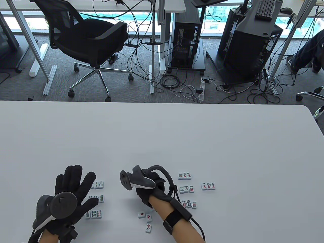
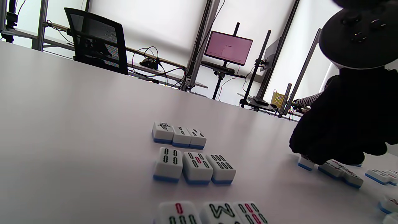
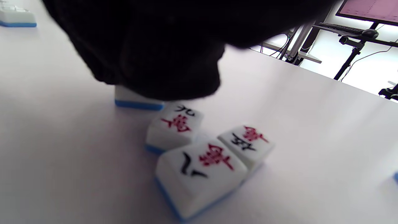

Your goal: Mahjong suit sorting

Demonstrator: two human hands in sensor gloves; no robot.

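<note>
Left hand fingers spread flat over bamboo tiles; right hand fingers curled down onto a tile (grip unclear) beside three red-character tiles.

white table | on it: mahjong tiles, face up, in small rows

The table is plain white. Every mahjong tile has a white face over a blue base. The bamboo tiles show green-black sticks with a few red ones; the character tiles carry black strokes and red glyphs; the dot tiles show green and red circles. Both gloves are black.
</note>
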